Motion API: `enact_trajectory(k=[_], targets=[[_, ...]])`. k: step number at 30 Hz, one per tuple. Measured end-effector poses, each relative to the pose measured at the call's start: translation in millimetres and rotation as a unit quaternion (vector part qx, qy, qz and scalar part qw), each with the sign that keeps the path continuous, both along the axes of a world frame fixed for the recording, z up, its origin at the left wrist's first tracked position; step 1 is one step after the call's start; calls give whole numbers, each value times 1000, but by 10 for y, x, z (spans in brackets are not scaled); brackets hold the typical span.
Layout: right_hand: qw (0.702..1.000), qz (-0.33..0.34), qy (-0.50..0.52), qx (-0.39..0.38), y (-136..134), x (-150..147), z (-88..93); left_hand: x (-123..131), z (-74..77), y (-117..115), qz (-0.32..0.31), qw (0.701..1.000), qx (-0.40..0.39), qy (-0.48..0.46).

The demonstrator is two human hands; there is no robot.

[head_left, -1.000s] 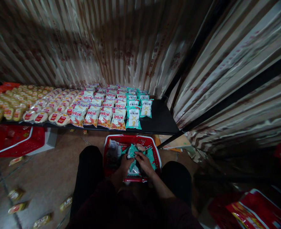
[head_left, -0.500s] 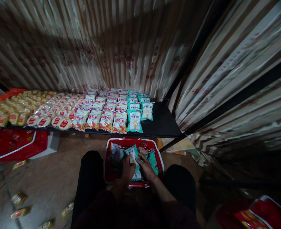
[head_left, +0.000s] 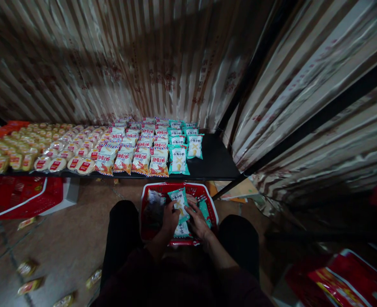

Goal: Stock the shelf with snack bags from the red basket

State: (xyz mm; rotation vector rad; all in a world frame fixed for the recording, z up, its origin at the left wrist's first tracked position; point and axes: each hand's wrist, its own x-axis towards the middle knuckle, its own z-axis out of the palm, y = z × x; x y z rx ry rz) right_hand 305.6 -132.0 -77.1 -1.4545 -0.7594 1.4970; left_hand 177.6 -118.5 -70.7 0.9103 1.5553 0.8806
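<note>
Because we are crouched low with a red basket [head_left: 211, 207] set on the floor [head_left: 63, 230] between our knees, the head view shows both hands reaching into it without a stretch. Our left hand [head_left: 170, 218] holds a teal packet [head_left: 178, 199] above the basket's rim. Its fingers [head_left: 173, 209] are pressed together and pinch the packet's lower edge, so the bag stands upright with its printed face towards us. Our right hand [head_left: 197, 221] lies just beside it over more teal bags [head_left: 182, 230] in the basket, with the fingers loosely laid across them. Whether they grip anything we cannot tell in the dim light. Straight ahead, a black shelf [head_left: 215, 160] carries goods sorted by kind. Teal packets [head_left: 178, 158] form the right-hand rows, with a bare strip of shelf beside them, and red-and-white packets [head_left: 141, 160] lie to their left. Round pale cakes [head_left: 58, 163] fill the far left end. Each row overlaps the one behind it like tiles, which keeps every label readable from the front. A second red basket [head_left: 21, 198] sits under the shelf at the left. A few loose packets [head_left: 26, 268] lie scattered on the floor well apart from our hands, and striped curtains [head_left: 143, 64] hang behind the shelf.
</note>
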Motion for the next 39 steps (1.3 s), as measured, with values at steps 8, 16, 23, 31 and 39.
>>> enact_trajectory(k=[8,16,23,31,39], targets=[[997,-7,72,-4,5,29,80,-63,59,67,-2,999,31,8],[993,-1,121,-11,-37,-10,142,-78,199,50,-4,998,54,-23],[988,-10,152,-12,-103,-27,307,-24,379,-71,-14,992,124,-4],[997,-38,69,-11,-136,-35,328,39,513,-141,24,987,154,37],[993,-79,84,-11,-144,-119,471,50,407,-180,36,987,153,-47]])
